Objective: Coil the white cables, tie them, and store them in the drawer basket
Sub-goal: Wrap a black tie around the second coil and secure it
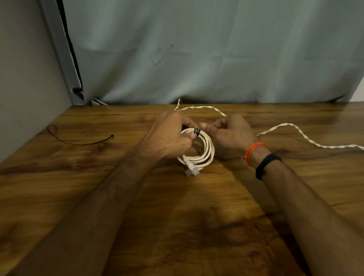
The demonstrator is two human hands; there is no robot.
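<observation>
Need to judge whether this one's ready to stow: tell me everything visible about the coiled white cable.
The coiled white cable is a smooth, plastic-looking cord wound in several round loops on the wooden table. A black tie wraps its far side. A clear connector points toward the camera. The left hand grips it beside the tie.

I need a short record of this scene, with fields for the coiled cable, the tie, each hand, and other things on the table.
coiled cable: white network cable, coiled, on the wooden table
tie: black tie wrapped round the coil's top
left hand: pinches the coil beside the tie
right hand: fingers curled near the tie; contact unclear
loose cable: white twisted cable, uncoiled
spare tie: black tie, left side
</observation>
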